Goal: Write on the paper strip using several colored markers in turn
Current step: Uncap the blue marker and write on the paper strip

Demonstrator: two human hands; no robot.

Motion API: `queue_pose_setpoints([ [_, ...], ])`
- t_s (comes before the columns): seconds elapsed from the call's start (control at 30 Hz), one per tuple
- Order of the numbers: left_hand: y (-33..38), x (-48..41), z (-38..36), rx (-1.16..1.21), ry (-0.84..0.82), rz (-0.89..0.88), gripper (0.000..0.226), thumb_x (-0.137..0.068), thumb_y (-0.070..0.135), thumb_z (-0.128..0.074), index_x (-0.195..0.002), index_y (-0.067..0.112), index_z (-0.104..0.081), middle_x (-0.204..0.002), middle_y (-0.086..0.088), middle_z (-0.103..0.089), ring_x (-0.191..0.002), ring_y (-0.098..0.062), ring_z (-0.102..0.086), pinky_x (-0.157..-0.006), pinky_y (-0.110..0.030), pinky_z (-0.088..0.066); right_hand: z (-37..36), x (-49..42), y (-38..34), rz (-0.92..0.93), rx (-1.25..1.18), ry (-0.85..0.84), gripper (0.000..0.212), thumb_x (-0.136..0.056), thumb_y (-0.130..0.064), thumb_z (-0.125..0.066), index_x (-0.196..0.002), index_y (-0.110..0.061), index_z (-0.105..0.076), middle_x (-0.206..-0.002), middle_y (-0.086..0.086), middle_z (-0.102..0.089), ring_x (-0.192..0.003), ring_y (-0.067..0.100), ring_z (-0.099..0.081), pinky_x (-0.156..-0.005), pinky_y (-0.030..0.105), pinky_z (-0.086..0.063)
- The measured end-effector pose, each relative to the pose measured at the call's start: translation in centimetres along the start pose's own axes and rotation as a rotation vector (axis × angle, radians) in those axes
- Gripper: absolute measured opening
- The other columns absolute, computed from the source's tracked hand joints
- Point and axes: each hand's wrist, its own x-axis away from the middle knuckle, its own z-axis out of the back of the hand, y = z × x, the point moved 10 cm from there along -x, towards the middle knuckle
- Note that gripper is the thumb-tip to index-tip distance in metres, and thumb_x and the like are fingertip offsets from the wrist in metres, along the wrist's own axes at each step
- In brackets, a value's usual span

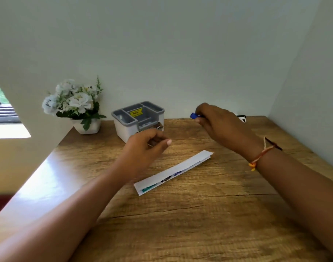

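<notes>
paper strip point(173, 173) flat on worktop point(199, 224), green/black/blue scribbles at near end. imo pin it with free hand before next colour, else it slides. left hand point(145, 146) just beyond strip, fingers curled, can't tell if holding anything. right hand point(216, 121) further past strip, raised off worktop, gripping blue marker point(194, 115).

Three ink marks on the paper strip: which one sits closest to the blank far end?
The blue mark. It comes last along the paper strip, beyond the black mark and the green mark at the near end.
</notes>
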Motion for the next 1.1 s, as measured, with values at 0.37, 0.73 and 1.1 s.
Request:
queue_pose_setpoints([
  [0.37, 0.2, 1.1, 0.1, 0.544, -0.219, 0.176, 0.025, -0.091, 0.016, -0.067, -0.109, 0.000, -0.065, -0.091, -0.012, -0.073, -0.077, -0.015, -0.068, -0.073, -0.024, -0.057, -2.3, 2.6, -9.4, -0.005, -0.351, -0.275, 0.011, -0.101, -0.037, -0.051, -0.096, -0.028, -0.055, -0.072, -0.014, -0.053, -0.062, 0.003, -0.048, -0.052, 0.020, -0.030],
  [0.73, 0.3, 0.9, 1.3, 0.528, -0.252, 0.149, 0.013, -0.089, 0.005, -0.069, -0.101, 0.005, -0.067, -0.087, -0.012, -0.072, -0.077, -0.014, -0.069, -0.072, -0.022, -0.058, -3.5, 3.2, -9.8, -0.047, -0.504, -0.280, 0.026, -0.101, -0.038, -0.049, -0.077, -0.044, -0.056, -0.061, -0.010, -0.051, -0.055, 0.001, -0.045, -0.051, 0.016, -0.035],
  [1.1, -2.7, 0.3, 3.3, 0.812, -0.172, 0.325, 0.008, -0.101, 0.005, -0.048, -0.100, 0.007, -0.056, -0.104, -0.022, -0.073, -0.103, -0.031, -0.072, -0.083, -0.034, -0.061, -4.3, 4.8, -5.0, -0.428, -0.925, -0.378, 0.018, -0.103, -0.026, -0.050, -0.118, -0.036, -0.053, -0.098, 0.000, -0.081, -0.083, 0.011, -0.076, -0.069, 0.032, -0.057],
])
